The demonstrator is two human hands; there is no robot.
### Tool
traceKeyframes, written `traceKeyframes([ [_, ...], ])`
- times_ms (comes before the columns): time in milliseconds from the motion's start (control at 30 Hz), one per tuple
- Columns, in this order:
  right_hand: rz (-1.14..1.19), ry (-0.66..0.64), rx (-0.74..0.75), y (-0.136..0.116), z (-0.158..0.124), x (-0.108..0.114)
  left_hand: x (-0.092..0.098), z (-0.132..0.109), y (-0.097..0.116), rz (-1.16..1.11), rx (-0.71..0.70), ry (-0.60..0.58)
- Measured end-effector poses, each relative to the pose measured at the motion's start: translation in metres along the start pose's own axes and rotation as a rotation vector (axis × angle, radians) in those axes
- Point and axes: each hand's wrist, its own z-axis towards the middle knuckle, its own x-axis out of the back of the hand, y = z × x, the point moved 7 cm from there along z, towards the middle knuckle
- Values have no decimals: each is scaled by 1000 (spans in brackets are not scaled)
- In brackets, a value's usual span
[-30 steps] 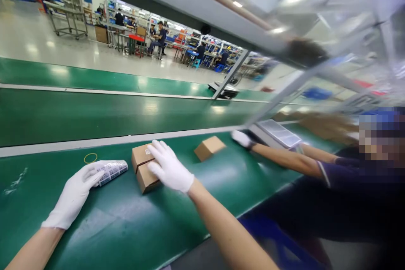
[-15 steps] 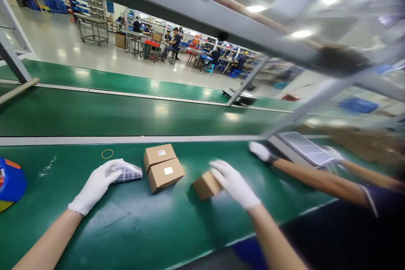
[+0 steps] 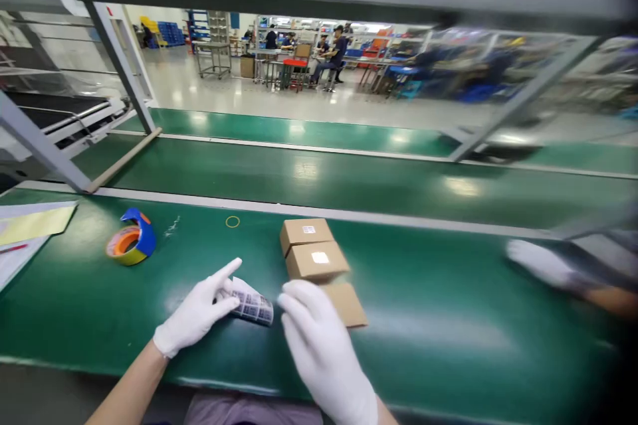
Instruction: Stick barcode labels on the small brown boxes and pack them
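Note:
My left hand (image 3: pixel 197 312), in a white glove, pinches a curled sheet of printed labels (image 3: pixel 253 305) with its index finger stretched out. Two small brown cardboard boxes (image 3: pixel 316 260) stand one behind the other, each with a white label on top. A third cardboard box (image 3: pixel 347 305) sits nearer to me, partly covered by my right hand (image 3: pixel 323 345). That gloved hand has its fingers extended and slightly bent, the tips close to the label sheet's right end. No grip on the box shows.
A tape roll (image 3: pixel 130 242) and papers (image 3: pixel 40 229) lie on the green bench at left. A yellow rubber band (image 3: pixel 232 221) is near the bench's back strip. A co-worker's gloved hand (image 3: pixel 541 264) is at right, blurred. Metal posts (image 3: pixel 122 66) rise beyond the bench.
The view has swung left. My right hand has brought the third box beside the other two, and its fingers are now off it, near the labels. My left hand still holds the label sheet.

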Motion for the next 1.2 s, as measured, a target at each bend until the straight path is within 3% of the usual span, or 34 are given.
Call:
traceKeyframes([
  [100, 209, -223, 8, -24, 9, -39, -2, -30, -10, 21, 6, 37],
  [200, 316, -412, -142, -21, 15, -71, 0, -49, -19, -27, 19, 100],
  [300, 364, -522, -264, -14, 17, -85, -1, -58, -26, -93, 29, 134],
  [500, 471, -531, -339, -18, 20, -81, 3, -63, -14, 127, -25, 277],
  [667, 500, -484, -373, -14, 18, -76, -7, -58, 0, 20, -19, 192],
  [867, 470, -416, -443, -2, 10, -73, -6, -60, -3, -140, 69, 215],
  [1200, 513, -429, -513, -3, 12, -75, -2, -65, 4, -113, 72, 202],
])
